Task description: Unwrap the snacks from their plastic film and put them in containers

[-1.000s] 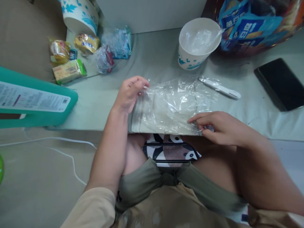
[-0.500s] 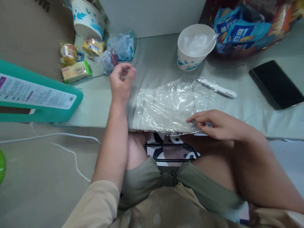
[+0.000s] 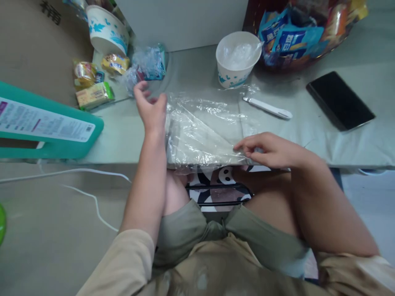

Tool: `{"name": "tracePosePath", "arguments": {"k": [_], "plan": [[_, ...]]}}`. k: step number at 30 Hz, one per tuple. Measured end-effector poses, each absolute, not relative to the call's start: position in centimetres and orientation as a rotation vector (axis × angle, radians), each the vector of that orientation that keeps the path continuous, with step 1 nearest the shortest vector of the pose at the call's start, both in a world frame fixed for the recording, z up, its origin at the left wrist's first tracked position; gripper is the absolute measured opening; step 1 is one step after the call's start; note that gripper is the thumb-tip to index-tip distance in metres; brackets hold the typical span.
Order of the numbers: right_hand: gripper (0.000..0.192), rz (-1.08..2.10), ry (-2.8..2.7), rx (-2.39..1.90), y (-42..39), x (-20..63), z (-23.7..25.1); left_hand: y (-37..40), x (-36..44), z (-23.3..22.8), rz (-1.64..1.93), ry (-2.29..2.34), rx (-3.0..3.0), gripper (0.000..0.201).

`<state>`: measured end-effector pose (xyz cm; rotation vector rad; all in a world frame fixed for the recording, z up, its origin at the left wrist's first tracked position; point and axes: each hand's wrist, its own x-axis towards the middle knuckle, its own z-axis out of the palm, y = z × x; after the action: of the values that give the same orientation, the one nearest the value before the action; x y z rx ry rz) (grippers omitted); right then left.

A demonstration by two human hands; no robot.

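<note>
A pale green cloth-covered table fills the upper half of the view, with a teal case bearing a printed label lying at its left edge. A basket of snack packets sits at the far right corner. At the centre of the near edge lies a crumpled clear plastic bag, spread flat on the cloth and touching both of the seated person's hands. The left hand rests at the bag's left edge with fingers loosely spread and open, thumb side against the film; whether it pinches the plastic cannot be told. The right hand presses on the bag's near right corner, fingertips closed down on the film. A black phone lies face up to the right, well apart from the bag. A white paper bowl holding clear wrap stands just behind the bag, a second bowl at far left. A white plastic utensil lies just beside the bag's far right corner. Small wrapped snacks cluster at far left.
</note>
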<state>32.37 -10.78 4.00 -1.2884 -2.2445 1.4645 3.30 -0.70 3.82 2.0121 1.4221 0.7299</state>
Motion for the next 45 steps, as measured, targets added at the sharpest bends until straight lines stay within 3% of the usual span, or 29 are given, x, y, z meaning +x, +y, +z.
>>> {"name": "tracePosePath", "arguments": {"k": [7, 9, 11, 16, 18, 22, 28, 33, 35, 45], "plan": [[0.009, 1.054, -1.849, -1.311, -10.4, 32.1, 3.2, -10.7, 3.8, 4.5, 0.34, 1.21, 2.371, 0.064], [0.007, 1.014, -1.669, -1.371, -9.9, 31.9, 2.3, -12.3, 4.1, 4.1, 0.271, 1.241, 2.42, 0.056], [0.009, 1.005, -1.467, -1.398, -9.3, 31.9, 1.2, -12.9, 4.4, 3.7, 0.324, 1.371, 2.377, 0.035], [0.051, 1.066, -1.07, -1.265, -8.6, 32.5, -0.8, -11.0, 3.2, 3.5, 0.815, 1.565, 1.891, 0.016], [0.055, 1.139, -1.109, -1.214, -8.9, 32.6, -0.8, -9.7, 2.2, 3.6, 0.909, 1.53, 1.657, 0.015], [0.033, 1.25, -1.257, -1.241, -9.5, 31.9, -0.3, -8.0, -0.1, 4.2, 0.814, 1.417, 1.416, 0.021], [0.038, 1.16, -1.019, -1.264, -8.1, 32.0, -0.8, -7.2, -2.6, 4.0, 0.575, 1.398, 1.459, 0.021], [0.043, 1.207, -0.956, -1.29, -7.9, 32.2, -0.8, -6.1, -1.7, 2.3, 1.099, 1.325, 1.203, 0.026], [0.048, 1.182, -1.033, -1.299, -8.3, 31.8, -0.8, -5.6, -1.0, 1.9, 1.158, 1.338, 1.086, 0.027], [0.05, 0.756, -1.362, -1.78, -7.5, 30.1, -1.2, -4.6, -1.8, -0.5, 0.976, 1.989, 1.391, 0.009]]}}
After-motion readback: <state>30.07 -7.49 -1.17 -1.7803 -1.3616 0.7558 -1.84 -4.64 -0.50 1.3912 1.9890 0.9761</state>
